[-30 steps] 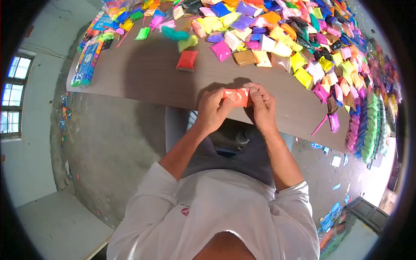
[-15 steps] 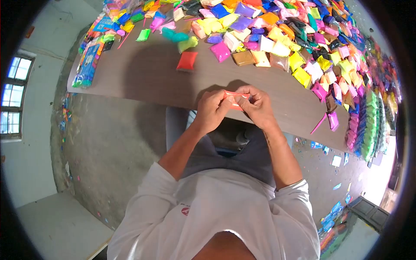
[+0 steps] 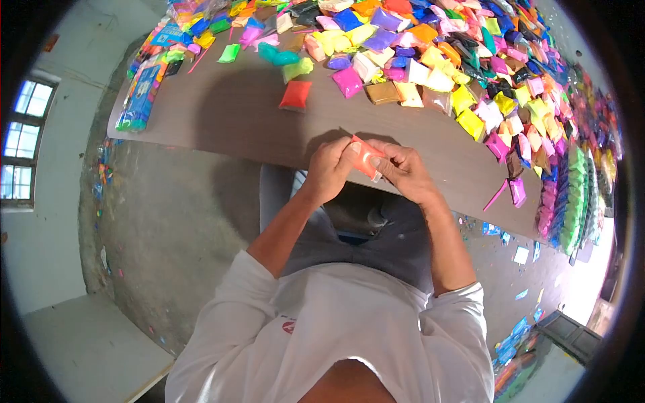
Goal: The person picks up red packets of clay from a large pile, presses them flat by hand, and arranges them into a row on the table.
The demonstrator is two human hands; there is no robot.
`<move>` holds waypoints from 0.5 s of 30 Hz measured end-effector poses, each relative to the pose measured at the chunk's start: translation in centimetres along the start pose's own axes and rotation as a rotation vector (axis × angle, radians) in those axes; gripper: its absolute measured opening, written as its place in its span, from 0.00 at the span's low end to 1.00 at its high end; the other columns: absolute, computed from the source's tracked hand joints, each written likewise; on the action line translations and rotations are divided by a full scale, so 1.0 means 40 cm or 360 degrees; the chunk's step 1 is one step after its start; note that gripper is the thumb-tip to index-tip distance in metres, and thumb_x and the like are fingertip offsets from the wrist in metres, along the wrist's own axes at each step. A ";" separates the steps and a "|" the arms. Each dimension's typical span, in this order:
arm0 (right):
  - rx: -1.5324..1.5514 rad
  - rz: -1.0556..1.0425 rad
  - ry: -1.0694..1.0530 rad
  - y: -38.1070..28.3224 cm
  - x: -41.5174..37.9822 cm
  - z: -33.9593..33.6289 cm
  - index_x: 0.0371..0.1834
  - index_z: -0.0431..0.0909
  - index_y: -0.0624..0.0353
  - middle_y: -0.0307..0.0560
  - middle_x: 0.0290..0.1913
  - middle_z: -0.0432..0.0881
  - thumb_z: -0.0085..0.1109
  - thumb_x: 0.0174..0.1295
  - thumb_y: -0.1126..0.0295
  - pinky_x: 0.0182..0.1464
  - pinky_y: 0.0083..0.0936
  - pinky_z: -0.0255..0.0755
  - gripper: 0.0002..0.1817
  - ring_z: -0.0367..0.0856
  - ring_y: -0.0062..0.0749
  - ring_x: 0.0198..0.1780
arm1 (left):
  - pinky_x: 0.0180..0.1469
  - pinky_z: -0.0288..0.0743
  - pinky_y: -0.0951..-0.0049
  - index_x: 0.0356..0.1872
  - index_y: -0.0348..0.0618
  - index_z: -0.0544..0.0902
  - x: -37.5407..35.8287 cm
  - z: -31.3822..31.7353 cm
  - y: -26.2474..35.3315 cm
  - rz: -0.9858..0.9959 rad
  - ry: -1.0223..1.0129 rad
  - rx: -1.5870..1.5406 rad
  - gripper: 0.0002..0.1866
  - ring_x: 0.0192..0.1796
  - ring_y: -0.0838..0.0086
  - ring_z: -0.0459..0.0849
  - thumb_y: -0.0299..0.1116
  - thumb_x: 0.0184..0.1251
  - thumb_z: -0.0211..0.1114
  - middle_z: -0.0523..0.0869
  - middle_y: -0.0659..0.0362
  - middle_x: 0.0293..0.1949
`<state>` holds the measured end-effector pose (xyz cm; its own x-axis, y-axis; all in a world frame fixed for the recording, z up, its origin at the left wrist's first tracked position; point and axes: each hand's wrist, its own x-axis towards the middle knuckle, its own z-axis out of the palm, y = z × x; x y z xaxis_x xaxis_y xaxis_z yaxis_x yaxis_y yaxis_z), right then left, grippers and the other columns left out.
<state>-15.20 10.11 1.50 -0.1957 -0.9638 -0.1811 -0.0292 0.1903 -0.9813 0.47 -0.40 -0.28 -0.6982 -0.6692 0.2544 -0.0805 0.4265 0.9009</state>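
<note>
Between my two hands, over the table's near edge, is a small orange-red packet (image 3: 367, 160) in clear, shiny wrapping, tilted so its lower end points down to the right. My left hand (image 3: 331, 168) pinches its upper left side between thumb and fingers. The thumb of my right hand (image 3: 408, 171) presses on the right side of the packet, with the fingers curled behind it. A flat red packet (image 3: 295, 96) lies on the table just beyond my left hand. Part of the held packet is hidden under my thumbs.
Many colourful packets (image 3: 383, 40) are heaped along the back and right of the brown table (image 3: 235, 127). Blue-labelled multi-colour packs (image 3: 141, 94) lie at the left end. Rows of green packets (image 3: 575, 195) stand at the right edge. Scraps (image 3: 521, 255) litter the floor.
The packet has turned from lying level between my hands to tilted, with more of its face showing. My right hand has shifted slightly right and down along it.
</note>
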 end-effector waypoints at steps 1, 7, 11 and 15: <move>-0.0073 -0.0116 -0.0040 0.007 0.003 -0.003 0.59 0.74 0.64 0.36 0.35 0.79 0.61 0.63 0.73 0.37 0.17 0.68 0.21 0.70 0.15 0.34 | 0.34 0.69 0.58 0.33 0.35 0.77 -0.001 -0.001 0.014 -0.0016 0.0013 0.0034 0.16 0.31 0.48 0.79 0.39 0.73 0.49 0.79 0.44 0.26; 0.0196 -0.0154 -0.0046 -0.021 -0.026 0.037 0.58 0.75 0.60 0.34 0.40 0.79 0.60 0.64 0.74 0.38 0.16 0.69 0.19 0.71 0.15 0.36 | 0.38 0.71 0.55 0.33 0.35 0.79 0.003 0.005 -0.002 -0.0080 0.0035 0.0011 0.20 0.34 0.47 0.80 0.41 0.73 0.46 0.81 0.43 0.28; 0.0186 -0.0151 0.0006 -0.013 -0.008 0.026 0.55 0.76 0.58 0.34 0.36 0.79 0.58 0.64 0.74 0.34 0.13 0.67 0.15 0.73 0.12 0.34 | 0.38 0.72 0.58 0.33 0.35 0.79 0.017 -0.021 0.014 -0.0106 0.0076 0.0029 0.20 0.36 0.49 0.81 0.43 0.73 0.48 0.82 0.43 0.31; 0.0270 0.0060 0.0186 -0.051 0.065 0.060 0.54 0.76 0.57 0.33 0.32 0.77 0.56 0.65 0.74 0.29 0.12 0.65 0.14 0.71 0.12 0.28 | 0.34 0.70 0.60 0.29 0.35 0.77 0.058 -0.138 -0.082 -0.0131 0.0307 0.0226 0.21 0.32 0.49 0.80 0.44 0.72 0.50 0.79 0.43 0.26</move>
<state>-13.29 6.78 2.90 -0.3064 -0.9265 -0.2185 0.1438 0.1819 -0.9728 3.02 -6.72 -0.72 -0.5374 -0.8033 0.2567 -0.2404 0.4377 0.8664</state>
